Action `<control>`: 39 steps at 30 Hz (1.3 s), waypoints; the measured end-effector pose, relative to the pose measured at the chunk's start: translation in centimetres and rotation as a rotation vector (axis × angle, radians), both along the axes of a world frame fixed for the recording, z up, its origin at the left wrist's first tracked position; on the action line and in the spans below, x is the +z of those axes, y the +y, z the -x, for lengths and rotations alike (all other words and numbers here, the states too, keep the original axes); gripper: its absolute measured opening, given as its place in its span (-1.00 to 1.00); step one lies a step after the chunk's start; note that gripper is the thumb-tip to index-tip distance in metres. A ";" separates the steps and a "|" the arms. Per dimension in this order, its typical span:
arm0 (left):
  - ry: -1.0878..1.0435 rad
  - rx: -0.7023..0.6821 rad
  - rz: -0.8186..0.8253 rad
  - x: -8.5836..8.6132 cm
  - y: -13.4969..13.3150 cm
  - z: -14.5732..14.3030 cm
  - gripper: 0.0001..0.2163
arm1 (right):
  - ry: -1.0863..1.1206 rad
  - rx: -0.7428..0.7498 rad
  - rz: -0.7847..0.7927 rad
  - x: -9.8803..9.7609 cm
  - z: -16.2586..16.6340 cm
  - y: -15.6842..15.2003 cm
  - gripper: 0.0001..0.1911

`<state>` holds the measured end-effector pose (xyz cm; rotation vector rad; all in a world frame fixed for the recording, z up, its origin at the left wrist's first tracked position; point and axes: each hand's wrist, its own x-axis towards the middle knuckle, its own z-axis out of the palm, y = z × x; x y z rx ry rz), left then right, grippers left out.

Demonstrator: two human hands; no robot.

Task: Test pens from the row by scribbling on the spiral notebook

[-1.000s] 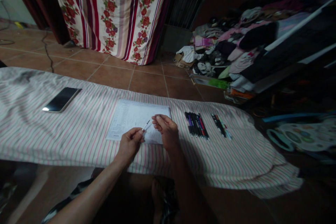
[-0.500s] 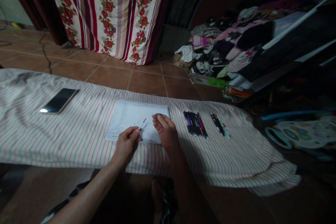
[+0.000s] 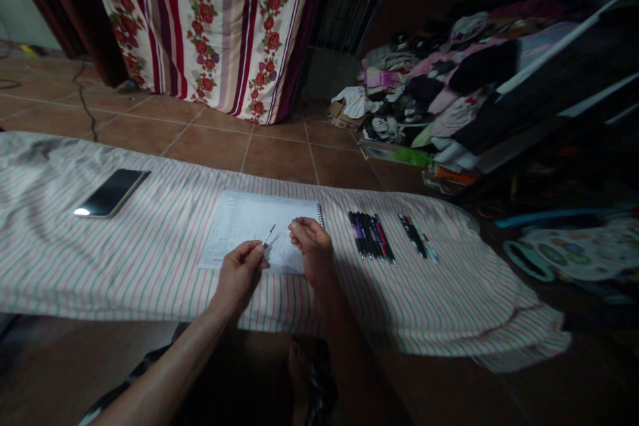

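Note:
My left hand (image 3: 243, 267) pinches a thin pen refill (image 3: 270, 234), pale along its length with a dark end. The refill tilts up and to the right over an open spiral notebook (image 3: 239, 213). Facing it, my right hand (image 3: 312, 246) has its fingertips pressed together above the notebook's right part; anything between them is too small to make out. Right of the notebook lies a row of pens (image 3: 372, 237), mostly black with purple and red ones. A smaller group of pens (image 3: 418, 238) lies farther right.
A phone (image 3: 112, 193) lies at the left on the striped cloth (image 3: 164, 246) covering the low surface. Beyond it are floor tiles (image 3: 279, 153) and a floral curtain (image 3: 224, 26). Clothes (image 3: 424, 80) are heaped at the back right.
My right hand has shifted slightly left and its fingers have curled in more. The refill in my left hand has tilted slightly; the pens and notebook stay put.

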<state>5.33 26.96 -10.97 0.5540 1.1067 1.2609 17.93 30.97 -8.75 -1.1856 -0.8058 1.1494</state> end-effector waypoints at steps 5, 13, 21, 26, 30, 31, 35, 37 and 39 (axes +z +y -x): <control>-0.006 0.016 0.007 0.1 0.0 0.0 -0.68 | -0.070 -0.032 -0.028 -0.3 -0.1 0.2 -0.77; 0.005 0.009 0.002 0.5 -0.1 0.1 -0.69 | -0.155 -0.023 -0.041 -0.5 0.0 0.3 -0.80; 0.020 0.004 -0.024 -0.1 0.1 0.2 -0.70 | -0.147 -0.015 -0.042 0.2 -0.1 -0.1 -0.84; 0.048 -0.006 -0.038 -0.2 0.2 0.3 -0.69 | -0.028 0.009 -0.016 0.6 -0.3 -0.2 -0.78; 0.077 -0.014 -0.050 0.0 0.0 0.3 -0.67 | 0.069 0.060 -0.022 0.8 -0.4 -0.4 -0.78; 0.086 -0.018 -0.055 0.0 0.0 0.3 -0.67 | 0.076 0.071 -0.019 0.8 -0.4 -0.4 -0.78; 0.119 -0.030 -0.076 -0.2 0.0 0.3 -0.68 | 0.088 0.100 -0.007 0.8 -0.4 -0.5 -0.78; 0.133 -0.036 -0.091 -0.4 0.1 0.4 -0.68 | 0.100 0.102 -0.003 0.8 -0.4 -0.5 -0.78; 0.145 -0.044 -0.108 -0.5 0.2 0.4 -0.69 | 0.119 0.094 0.014 0.9 -0.4 -0.5 -0.79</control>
